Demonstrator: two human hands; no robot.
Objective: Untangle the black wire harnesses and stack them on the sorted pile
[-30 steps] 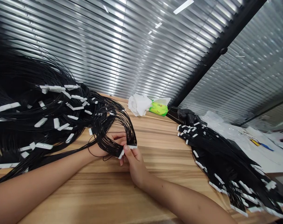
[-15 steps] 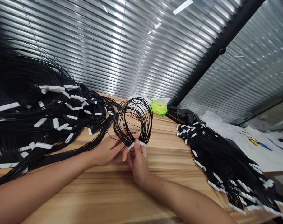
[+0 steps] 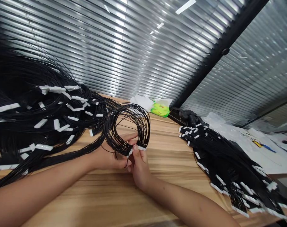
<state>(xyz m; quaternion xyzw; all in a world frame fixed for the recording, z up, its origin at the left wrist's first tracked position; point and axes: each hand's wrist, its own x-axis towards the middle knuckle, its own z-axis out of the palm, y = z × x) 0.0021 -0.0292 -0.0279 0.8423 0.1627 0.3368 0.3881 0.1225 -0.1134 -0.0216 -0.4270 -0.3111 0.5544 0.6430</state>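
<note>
A looped wire harness (image 3: 147,126) of many thin black wires rises above my hands at mid-table. Its two ends carry white connectors (image 3: 141,148), brought close together near my fingertips. My right hand (image 3: 140,168) pinches the harness at these connectors, thumb on top. My left hand (image 3: 111,157) is closed around the left side of the loop, its thumb pointing right in front and a finger showing through the loop behind. A loose wire dangles by the left thumb tip. The wires cover part of the left fingers.
A big heap of black wire harnesses (image 3: 63,116) with white connectors lies on the left of the wooden table (image 3: 105,198). Another pile (image 3: 219,157) lies on the right. A green tissue pack (image 3: 160,108) stands behind. Pliers (image 3: 264,145) rest on the white table at right.
The loop has shifted left and slightly down, and its left end has turned. My left thumb has come round to the front. My right hand has moved only slightly.
</note>
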